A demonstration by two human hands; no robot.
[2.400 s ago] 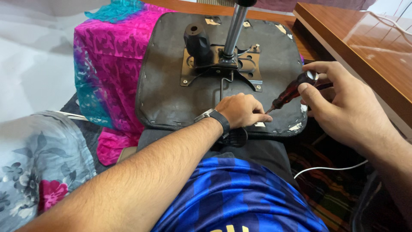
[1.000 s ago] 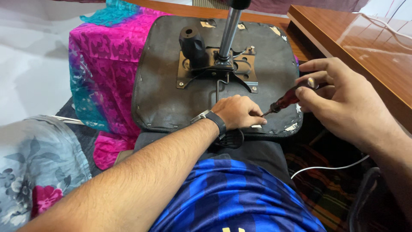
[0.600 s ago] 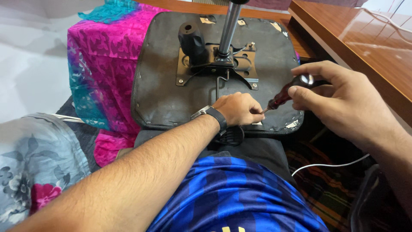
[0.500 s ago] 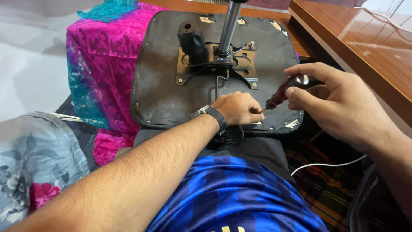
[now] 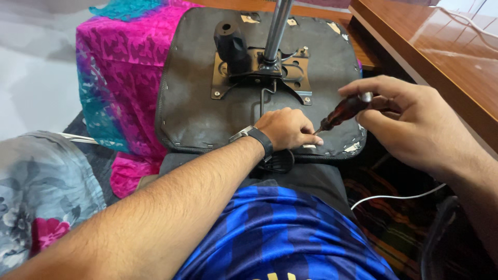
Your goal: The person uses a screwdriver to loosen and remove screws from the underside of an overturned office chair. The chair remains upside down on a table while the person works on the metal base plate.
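While the upturned chair seat (image 5: 207,103) is lying across the person's lap, the left hand (image 5: 284,129) is pressing on its near edge, fingers curled together. Right hand (image 5: 410,124) — clamping a red-handled screwdriver (image 5: 342,110), tip meeting the left fingertips. Beyond the left hand: metal mounting plate (image 5: 295,75) and steel post (image 5: 275,28) — pink cloth (image 5: 122,78) further left.

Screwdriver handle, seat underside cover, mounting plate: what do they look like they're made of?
Screwdriver handle, held in the right hand: likely translucent dark red plastic, glossy, with a bright highlight at the butt.
Seat underside cover: probably thin black fabric or faux leather, matte, scuffed, with pale fasteners showing along the edge.
Mounting plate: apparently stamped metal painted black, with punched holes and screw heads.
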